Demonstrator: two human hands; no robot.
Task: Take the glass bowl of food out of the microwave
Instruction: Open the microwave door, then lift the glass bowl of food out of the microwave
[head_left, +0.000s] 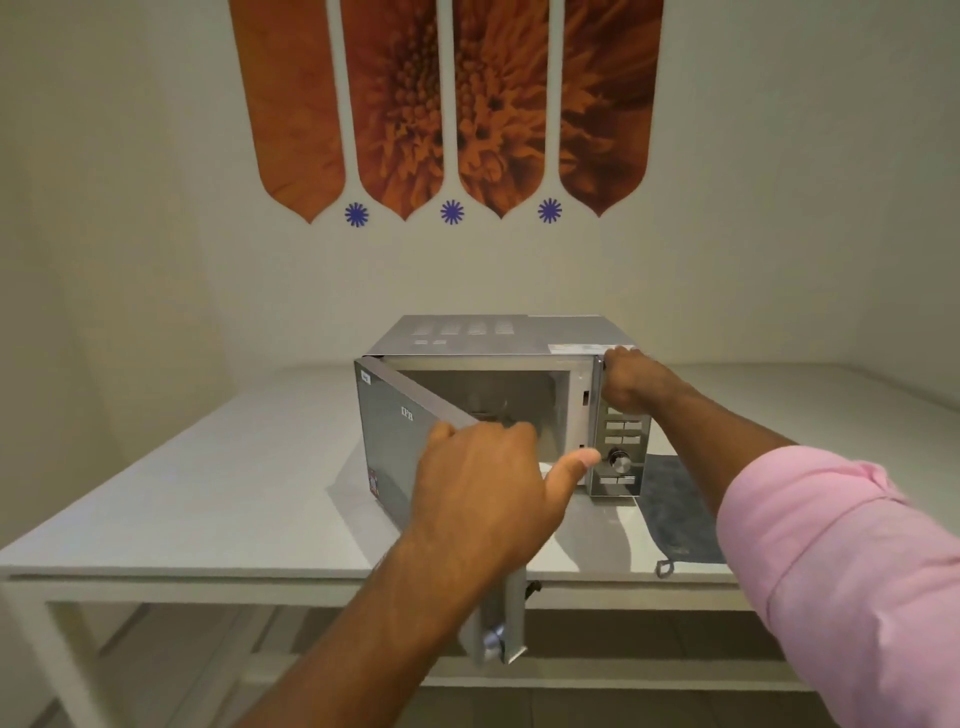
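A silver microwave (488, 338) stands on a white table (208, 499). Its door (389, 436) is swung out toward me, hinged on the left. My left hand (488, 483) grips the door's free edge, fingers curled over the top and thumb out to the right. My right hand (631, 384) is closed on the microwave's upper right front corner, just above the control panel (621, 452). Inside the dim cavity a faint glassy shape (488, 405) shows, mostly hidden behind my left hand; I cannot make out the bowl clearly.
A blue-grey cloth (670, 514) lies on the table to the right of the microwave, reaching the front edge. The wall stands right behind the microwave. The table stretches bare to the left. The lower end of the door overhangs the table's front edge.
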